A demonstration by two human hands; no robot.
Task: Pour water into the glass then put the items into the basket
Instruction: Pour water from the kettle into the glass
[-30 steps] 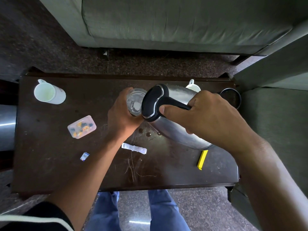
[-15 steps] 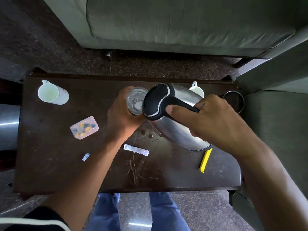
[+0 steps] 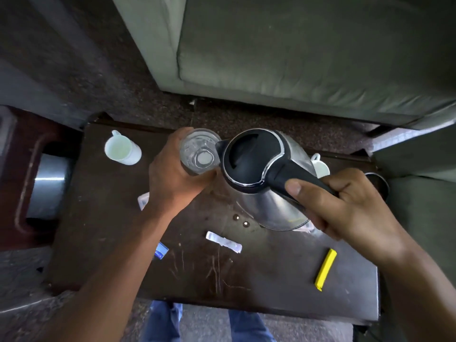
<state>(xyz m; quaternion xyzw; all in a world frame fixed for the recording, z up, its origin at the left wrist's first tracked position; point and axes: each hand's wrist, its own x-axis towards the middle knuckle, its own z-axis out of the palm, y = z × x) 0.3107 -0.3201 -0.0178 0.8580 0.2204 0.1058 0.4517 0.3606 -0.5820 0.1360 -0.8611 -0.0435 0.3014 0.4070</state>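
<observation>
The view has swung left since a moment ago; the pill box is now mostly hidden behind the left hand, which grips the glass. The right hand grips the kettle, its spout at the glass's rim over the table.

The kettle is shiny brushed metal with a matt black plastic lid, the glass clear, the table dark scratched wood.

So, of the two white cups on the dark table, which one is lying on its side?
The white cup near the table's far left corner, its open mouth facing the camera. The other white cup is mostly hidden behind the steel kettle.
</observation>
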